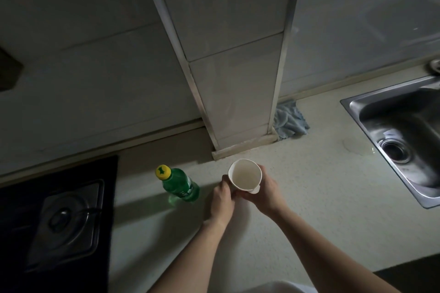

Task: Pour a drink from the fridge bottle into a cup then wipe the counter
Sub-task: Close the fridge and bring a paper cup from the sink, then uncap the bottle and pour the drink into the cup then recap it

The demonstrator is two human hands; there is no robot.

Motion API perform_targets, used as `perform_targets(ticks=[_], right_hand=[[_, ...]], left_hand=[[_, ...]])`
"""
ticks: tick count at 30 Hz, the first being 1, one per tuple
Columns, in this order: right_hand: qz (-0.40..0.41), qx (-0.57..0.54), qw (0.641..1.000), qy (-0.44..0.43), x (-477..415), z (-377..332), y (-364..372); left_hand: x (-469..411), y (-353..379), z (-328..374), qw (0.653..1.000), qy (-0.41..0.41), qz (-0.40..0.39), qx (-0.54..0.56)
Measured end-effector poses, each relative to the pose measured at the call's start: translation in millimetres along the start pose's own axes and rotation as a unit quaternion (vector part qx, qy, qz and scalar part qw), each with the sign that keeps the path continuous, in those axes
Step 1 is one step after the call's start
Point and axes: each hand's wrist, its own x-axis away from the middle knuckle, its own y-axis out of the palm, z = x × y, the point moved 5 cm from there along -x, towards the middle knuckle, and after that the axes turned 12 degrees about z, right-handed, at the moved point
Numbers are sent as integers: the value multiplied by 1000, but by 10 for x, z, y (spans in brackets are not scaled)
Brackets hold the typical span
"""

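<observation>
Pale counter (309, 197) between stove (66, 216), sink (416, 126); left hand (221, 200), right hand (264, 195) fingers curled round cup (245, 175).

I record a dimly lit home kitchen. A pale speckled stone counter (309, 197) carries an inset stainless-steel sink with a round drain (390, 90) at right and a black glass gas hob (66, 221) at left, backed by glossy white wall tiles (95, 66).

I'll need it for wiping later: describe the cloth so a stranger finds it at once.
Find the steel sink set in the counter. Left of it stands a tiled pillar; the cloth lies crumpled at its right foot. It alone is soft and blue-grey.
</observation>
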Motion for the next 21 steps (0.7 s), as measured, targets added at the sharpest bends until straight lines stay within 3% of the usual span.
perform_targets(ticks=[13,21], right_hand=[[12,95,994,-52,151,126,-112],[21,206,975,-81,601,276,58]], left_hand=[[131,-164,-326,1000,15,-20,-17],[456,-621,-1020,989,-71,110,-71]])
